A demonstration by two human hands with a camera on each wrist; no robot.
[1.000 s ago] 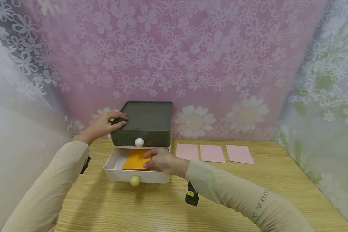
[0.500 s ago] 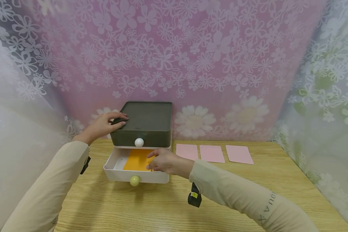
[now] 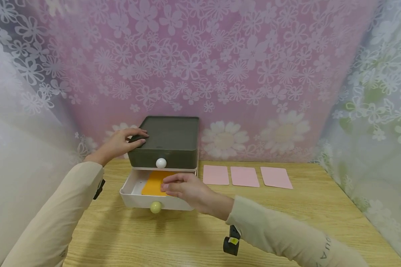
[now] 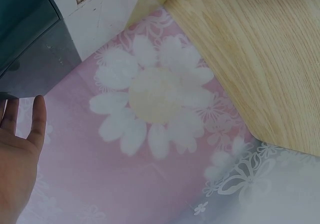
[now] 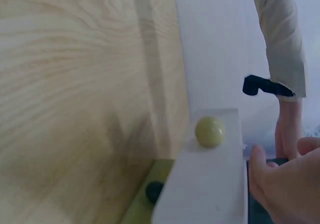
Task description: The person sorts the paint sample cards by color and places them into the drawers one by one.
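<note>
Head view, card: an orange card point(image 3: 152, 183) lies flat in the open white drawer point(image 3: 130, 198), under the dark green box point(image 3: 168, 140).
Head view, setting: wooden table point(image 3: 287, 222), three pink cards point(image 3: 247, 176) in a row right of the drawer, floral curtain point(image 3: 220, 66) behind.
Head view, hands: right hand point(image 3: 183, 190) hovers over the drawer, fingers relaxed, holding nothing; left hand point(image 3: 120, 142) rests on the box top.
Left wrist view: left hand point(image 4: 17, 154) with straight fingers beside the box point(image 4: 30, 44).
Right wrist view: yellow knob point(image 5: 210, 131) on the drawer front point(image 5: 210, 184); right hand point(image 5: 287, 184) loosely open.
</note>
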